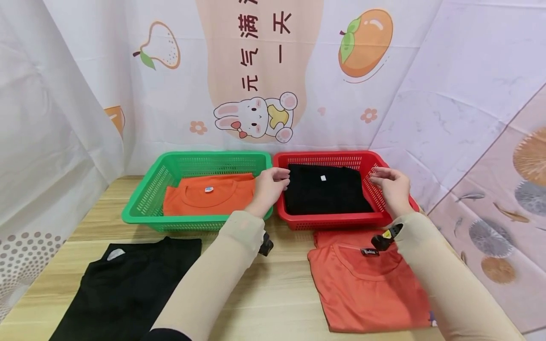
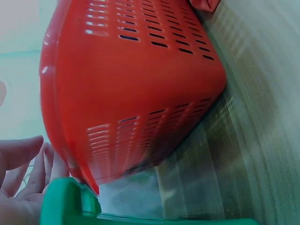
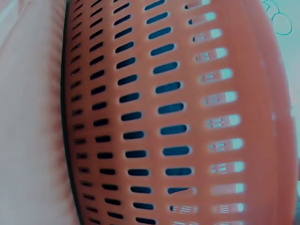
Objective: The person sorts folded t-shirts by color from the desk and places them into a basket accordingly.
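A folded black garment (image 1: 326,192) with a small white tag lies in the red basket (image 1: 332,218). My left hand (image 1: 268,190) is over the spot where the red basket's left rim meets the green basket (image 1: 175,219). Its fingers bend loosely towards the black garment, with nothing seen between them. In the left wrist view, the fingers (image 2: 35,171) are beside the red rim, partly behind the green rim. My right hand (image 1: 392,190) hovers at the red basket's right side, fingers loosely bent inward and holding nothing visible. The right wrist view shows only the basket's slotted wall (image 3: 154,117).
A folded orange shirt (image 1: 209,195) lies in the green basket. On the wooden table (image 1: 251,293), a folded black shirt (image 1: 132,289) is at front left. An orange-red shirt (image 1: 367,293) lies below the red basket, partly under my right forearm. A printed curtain (image 1: 170,104) hangs behind.
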`<state>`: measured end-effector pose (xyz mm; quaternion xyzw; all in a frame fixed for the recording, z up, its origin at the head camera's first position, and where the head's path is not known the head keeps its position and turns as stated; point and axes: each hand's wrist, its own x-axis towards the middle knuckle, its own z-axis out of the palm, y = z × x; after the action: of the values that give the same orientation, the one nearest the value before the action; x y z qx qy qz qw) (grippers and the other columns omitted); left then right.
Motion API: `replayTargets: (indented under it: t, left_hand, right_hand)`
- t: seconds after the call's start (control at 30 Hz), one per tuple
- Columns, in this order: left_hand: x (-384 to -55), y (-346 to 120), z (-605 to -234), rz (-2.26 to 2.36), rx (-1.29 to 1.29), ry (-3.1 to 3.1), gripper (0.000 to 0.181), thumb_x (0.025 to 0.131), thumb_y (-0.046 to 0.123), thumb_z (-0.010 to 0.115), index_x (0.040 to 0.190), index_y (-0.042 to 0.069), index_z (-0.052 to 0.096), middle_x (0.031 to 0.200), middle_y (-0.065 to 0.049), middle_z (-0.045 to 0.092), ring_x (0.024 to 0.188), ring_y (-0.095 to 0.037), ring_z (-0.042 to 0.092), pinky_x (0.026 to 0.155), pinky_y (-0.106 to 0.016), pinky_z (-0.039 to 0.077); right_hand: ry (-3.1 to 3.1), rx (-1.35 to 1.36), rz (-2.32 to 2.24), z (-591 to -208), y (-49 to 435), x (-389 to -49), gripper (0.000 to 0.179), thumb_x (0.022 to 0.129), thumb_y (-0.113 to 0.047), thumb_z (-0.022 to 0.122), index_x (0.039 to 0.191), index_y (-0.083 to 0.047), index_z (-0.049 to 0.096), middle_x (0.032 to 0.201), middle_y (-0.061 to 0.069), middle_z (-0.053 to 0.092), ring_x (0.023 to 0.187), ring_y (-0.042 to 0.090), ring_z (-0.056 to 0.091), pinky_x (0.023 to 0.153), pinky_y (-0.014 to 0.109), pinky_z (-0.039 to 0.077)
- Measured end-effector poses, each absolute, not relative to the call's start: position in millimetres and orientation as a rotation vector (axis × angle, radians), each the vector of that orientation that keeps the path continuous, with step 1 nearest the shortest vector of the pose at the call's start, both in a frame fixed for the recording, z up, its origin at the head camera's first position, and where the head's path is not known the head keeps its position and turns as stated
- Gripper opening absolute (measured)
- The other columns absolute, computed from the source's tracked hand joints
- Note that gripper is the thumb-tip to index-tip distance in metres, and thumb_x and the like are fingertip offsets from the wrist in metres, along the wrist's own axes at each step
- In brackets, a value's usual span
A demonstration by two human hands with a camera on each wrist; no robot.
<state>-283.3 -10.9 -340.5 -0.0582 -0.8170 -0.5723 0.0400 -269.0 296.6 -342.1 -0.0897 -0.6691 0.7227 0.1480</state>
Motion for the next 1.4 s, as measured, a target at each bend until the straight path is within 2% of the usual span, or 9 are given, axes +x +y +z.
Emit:
replayTargets:
  t: [0.07,0.23,0.4,0.57,0.77,0.97,1.13,1.33,1.4]
  left_hand:
    - [-280.8,-11.3,-340.8,-1.792,-0.211,-2.473,0.025,0.093,0.005,0.066,0.117,0.005,0.070,0.112,-0.015,0.072,0.090,-0.027,0.072,0.084,-0.032,0.059]
    - [-268.9,-11.8,-342.1,-1.948,-0.329,-2.361,0.023,0.094,0.005,0.065,0.117,0.002,0.070,0.115,-0.020,0.070,0.095,-0.032,0.069,0.081,-0.032,0.060]
    - [-253.0,-11.8,-342.0,-2.063,-0.372,-2.290,0.024,0.095,0.007,0.064,0.118,0.001,0.069,0.116,-0.022,0.069,0.098,-0.039,0.067,0.080,-0.032,0.060]
    - [-237.0,-11.1,-341.1,-2.116,-0.387,-2.257,0.024,0.095,0.007,0.064,0.118,0.001,0.068,0.114,-0.023,0.069,0.092,-0.033,0.069,0.080,-0.032,0.060]
    - [-216.2,-10.3,-342.9,-2.152,-0.413,-2.241,0.024,0.095,0.008,0.065,0.118,0.002,0.068,0.112,-0.022,0.069,0.084,-0.018,0.069,0.079,-0.031,0.060]
    - [-192.6,-9.9,-349.7,-2.227,-0.424,-2.209,0.025,0.095,0.008,0.065,0.118,0.001,0.068,0.108,-0.019,0.069,0.087,-0.028,0.069,0.078,-0.029,0.060]
    - [-178.7,-7.1,-358.2,-2.308,-0.428,-2.162,0.024,0.095,0.006,0.064,0.117,-0.003,0.067,0.106,-0.022,0.068,0.083,-0.021,0.066,0.078,-0.031,0.060]
    - [-170.5,-2.8,-375.3,-2.360,-0.378,-2.182,0.023,0.094,0.005,0.065,0.115,-0.005,0.067,0.105,-0.022,0.069,0.081,-0.019,0.067,0.082,-0.042,0.060]
    - [-168.5,-1.5,-381.1,-2.366,-0.359,-2.199,0.024,0.094,0.005,0.065,0.115,-0.006,0.067,0.105,-0.024,0.068,0.079,-0.016,0.066,0.082,-0.041,0.060]
  right_hand:
    - [-1.906,-0.216,2.120,-341.4,296.7,-266.5,0.024,0.094,0.009,0.055,0.098,-0.010,0.069,0.082,-0.010,0.071,0.071,0.002,0.070,0.070,0.014,0.056]
    - [-1.943,-0.137,2.136,-338.9,297.3,-259.5,0.028,0.092,0.005,0.061,0.087,-0.021,0.071,0.082,-0.010,0.071,0.071,0.003,0.069,0.070,0.015,0.056]
    - [-2.015,-0.086,2.101,-335.8,297.0,-248.9,0.021,0.093,-0.003,0.065,0.089,-0.023,0.072,0.082,-0.010,0.072,0.071,0.003,0.069,0.070,0.014,0.056]
    - [-2.048,-0.052,2.075,-333.1,295.9,-234.7,0.011,0.093,-0.011,0.068,0.093,-0.021,0.072,0.083,-0.012,0.072,0.071,0.003,0.070,0.070,0.014,0.056]
    - [-2.103,-0.002,2.041,-330.4,296.2,-217.2,0.013,0.095,-0.013,0.067,0.094,-0.025,0.073,0.085,-0.014,0.072,0.073,0.001,0.070,0.070,0.013,0.055]
    - [-2.086,0.064,2.021,-333.2,293.9,-203.1,0.012,0.093,-0.012,0.069,0.097,-0.023,0.073,0.085,-0.012,0.073,0.071,0.004,0.070,0.068,0.015,0.057]
    - [-2.094,0.082,2.025,-342.0,293.5,-191.9,0.013,0.094,-0.012,0.067,0.103,-0.021,0.070,0.090,-0.011,0.074,0.074,0.006,0.072,0.070,0.017,0.057]
    - [-2.028,0.102,2.067,-351.4,295.9,-179.0,0.016,0.095,-0.008,0.065,0.104,-0.020,0.071,0.091,-0.010,0.075,0.075,0.007,0.073,0.070,0.017,0.057]
    - [-1.979,0.113,2.106,-353.3,297.8,-175.0,0.018,0.095,-0.006,0.064,0.103,-0.020,0.072,0.091,-0.009,0.075,0.075,0.008,0.073,0.069,0.018,0.058]
